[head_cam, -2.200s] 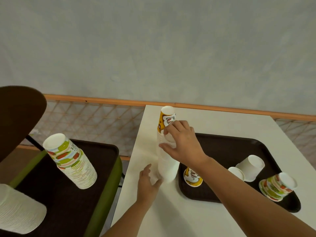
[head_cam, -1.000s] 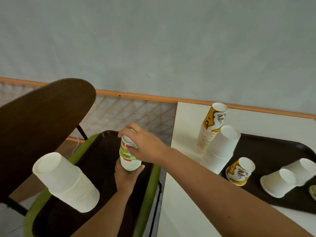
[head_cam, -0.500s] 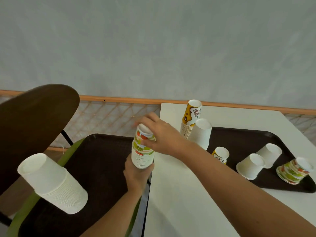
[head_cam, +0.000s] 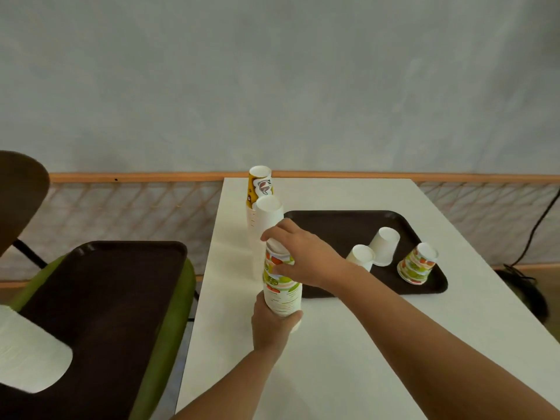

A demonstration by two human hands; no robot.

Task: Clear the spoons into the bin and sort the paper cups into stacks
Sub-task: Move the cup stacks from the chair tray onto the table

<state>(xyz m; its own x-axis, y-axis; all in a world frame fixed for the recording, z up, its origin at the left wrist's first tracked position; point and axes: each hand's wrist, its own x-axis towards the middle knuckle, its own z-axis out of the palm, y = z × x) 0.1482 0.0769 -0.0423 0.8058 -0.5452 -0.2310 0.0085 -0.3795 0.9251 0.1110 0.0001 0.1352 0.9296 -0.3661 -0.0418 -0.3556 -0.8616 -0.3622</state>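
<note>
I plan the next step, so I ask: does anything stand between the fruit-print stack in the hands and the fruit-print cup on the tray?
Yes. On the tray, the near white cup stands between the held stack and the fruit-print cup, and the far white cup stands close behind that path. Reaching over them looks free.

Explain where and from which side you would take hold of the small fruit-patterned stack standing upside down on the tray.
Set the grip round its upper wall, near the upturned base, coming from above or the right. The small fruit-patterned stack stands rim-down on the tray, tapering upward, and white cups sit close on its left.
</note>
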